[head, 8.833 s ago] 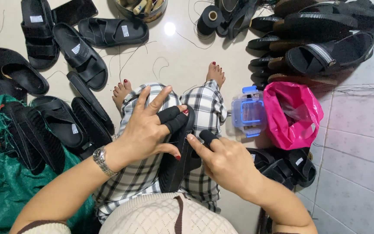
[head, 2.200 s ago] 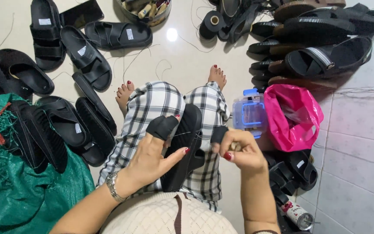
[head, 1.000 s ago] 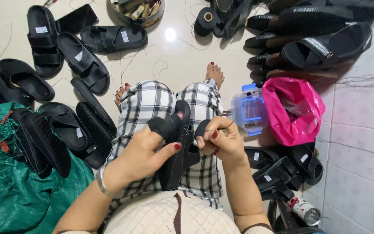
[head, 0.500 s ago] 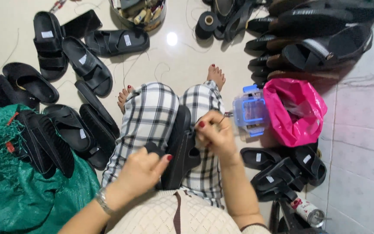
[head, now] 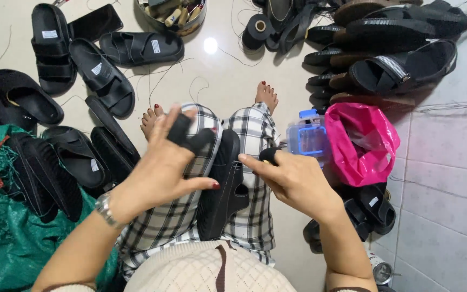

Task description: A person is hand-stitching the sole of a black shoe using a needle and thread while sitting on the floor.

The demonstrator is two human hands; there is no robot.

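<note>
1. Centrally, a black sandal [head: 224, 189] is laid lengthwise on the lap, between the checked trouser legs [head: 255, 162].
2. Its edge is touched by the thumb of the left hand [head: 166, 162], whose fingers are spread apart, with black guards worn on two fingertips.
3. Its other side is met by the right hand [head: 293, 181], fingers pinched together; what is pinched cannot be told.
4. A pink bag [head: 360, 143] and a clear blue-capped box [head: 306, 138] are seen on the floor just right of the knee.
</note>
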